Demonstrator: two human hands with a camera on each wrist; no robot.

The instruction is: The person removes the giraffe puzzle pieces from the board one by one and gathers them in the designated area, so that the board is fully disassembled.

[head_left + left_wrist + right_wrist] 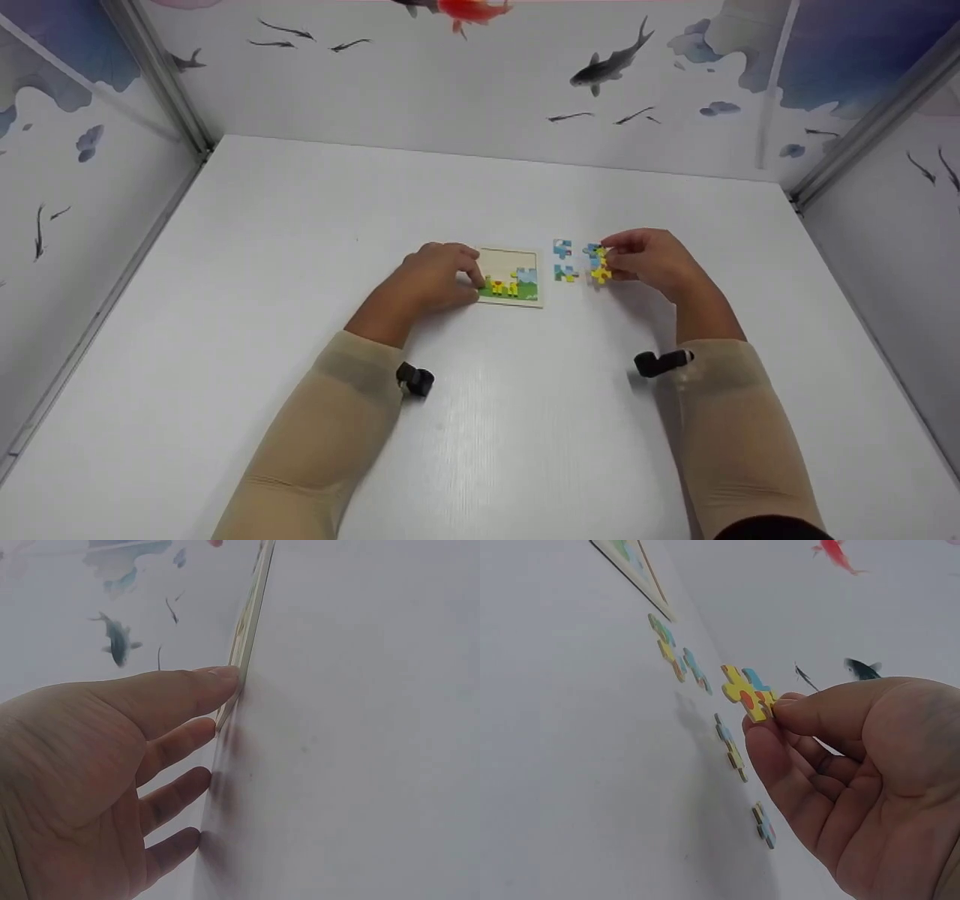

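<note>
A small square wooden jigsaw board point(510, 304) lies flat on the table, with pieces showing green ground, yellow figures and some blue sky along its lower part. My left hand point(439, 277) holds the board at its left side, the thumb at the near corner and the index finger over the edge. Between thumb and fingertips, my right hand point(652, 259) pinches a yellow jigsaw piece point(742, 692) with orange spots and a bit of blue, raised off the table in the right wrist view. The held piece overlaps another blue and yellow piece in the head view.
Loose jigsaw pieces lie right of the board, among them a blue one point(562, 248) and a blue-green one point(565, 273). Another piece point(763, 825) rests below the right hand. White panels with painted fish point(611, 67) stand around the white table point(465, 450).
</note>
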